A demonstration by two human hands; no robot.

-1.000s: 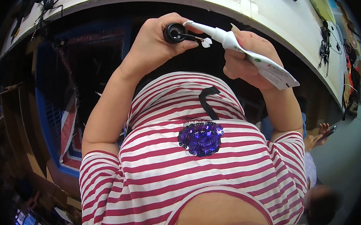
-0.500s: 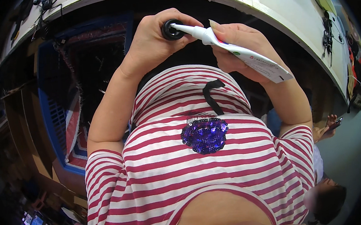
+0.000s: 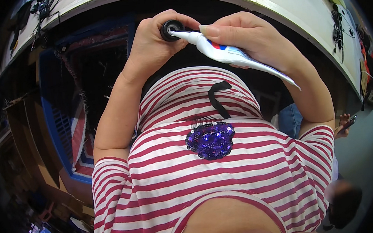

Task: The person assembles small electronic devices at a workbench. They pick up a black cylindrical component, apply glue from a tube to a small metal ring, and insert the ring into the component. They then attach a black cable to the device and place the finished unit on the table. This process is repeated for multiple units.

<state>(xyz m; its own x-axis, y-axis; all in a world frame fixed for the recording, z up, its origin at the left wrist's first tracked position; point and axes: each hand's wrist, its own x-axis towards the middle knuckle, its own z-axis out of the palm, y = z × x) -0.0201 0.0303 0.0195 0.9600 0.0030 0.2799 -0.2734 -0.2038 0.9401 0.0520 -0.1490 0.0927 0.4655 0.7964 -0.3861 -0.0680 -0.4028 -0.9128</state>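
2 bare hands meet in front of the chest, each curled in a grip.
The left hand (image 3: 155,40) is bent round in a loop, its index finger (image 3: 186,21) reaching across toward the right; the left forearm (image 3: 115,113) slants up from a bent elbow. The right hand (image 3: 254,34) turns its back upward and points left, thumb (image 3: 217,32) laid forward in a pinch, its tip just beside the left index fingertip. The right forearm (image 3: 312,86) angles inward; the right fingers, mostly hidden, seem folded underneath.
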